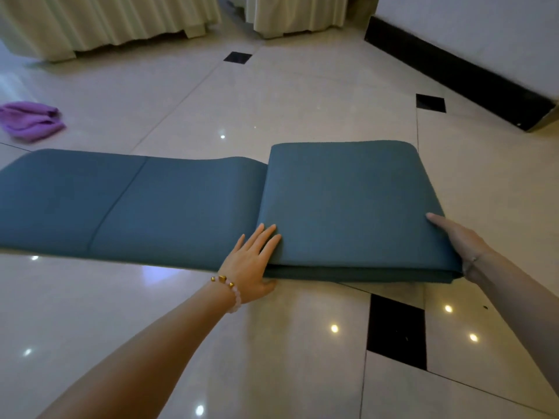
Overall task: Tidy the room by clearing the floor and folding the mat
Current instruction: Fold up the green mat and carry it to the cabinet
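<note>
A teal mat (169, 207) lies across the glossy tile floor, its right end folded over into a thick square stack (348, 204). My left hand (252, 261), with a bead bracelet on the wrist, lies with straight fingers on the mat at the stack's near left corner, thumb by the edge. My right hand (453, 237) presses flat against the stack's right side, with one finger lying on top. A purple cloth (28, 119) lies crumpled on the floor at the far left.
Cream skirted furniture (121, 22) stands along the back. A white wall with a black skirting board (453, 71) runs along the right. The tiles carry small black inlays (396, 331), one just in front of the stack.
</note>
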Demonstrator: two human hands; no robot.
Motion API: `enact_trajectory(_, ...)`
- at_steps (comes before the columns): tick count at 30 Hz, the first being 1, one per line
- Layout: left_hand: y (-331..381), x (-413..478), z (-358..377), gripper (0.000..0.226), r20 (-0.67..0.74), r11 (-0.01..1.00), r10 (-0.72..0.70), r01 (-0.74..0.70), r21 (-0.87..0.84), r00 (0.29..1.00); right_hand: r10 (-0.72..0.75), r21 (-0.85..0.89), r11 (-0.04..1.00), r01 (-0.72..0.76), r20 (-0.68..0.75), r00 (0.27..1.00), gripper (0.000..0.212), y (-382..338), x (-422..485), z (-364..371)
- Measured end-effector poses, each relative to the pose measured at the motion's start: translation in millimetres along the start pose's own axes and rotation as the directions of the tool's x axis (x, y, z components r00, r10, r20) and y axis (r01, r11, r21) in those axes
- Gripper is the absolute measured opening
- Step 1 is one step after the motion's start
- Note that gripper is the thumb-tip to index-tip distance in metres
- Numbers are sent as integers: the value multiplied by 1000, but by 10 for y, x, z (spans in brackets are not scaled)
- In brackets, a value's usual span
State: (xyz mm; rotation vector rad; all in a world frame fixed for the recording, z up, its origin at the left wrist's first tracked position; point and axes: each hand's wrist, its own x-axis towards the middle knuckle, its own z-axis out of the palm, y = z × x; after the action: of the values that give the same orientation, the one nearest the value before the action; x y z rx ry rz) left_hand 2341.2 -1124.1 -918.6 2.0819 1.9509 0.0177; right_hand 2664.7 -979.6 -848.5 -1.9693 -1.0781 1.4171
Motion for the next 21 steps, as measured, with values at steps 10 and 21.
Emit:
enact_trajectory(10, -375, -352, 114, 81, -29, 867, -337, 299, -399, 941, -677, 122, 688, 715, 463, 572, 31, -1482, -1505, 1198)
enact_trajectory(21, -1341, -1256, -119, 64, -568, 908, -387, 406, -101, 726, -248, -443, -278, 852, 890, 382, 76, -458, -1470, 3680)
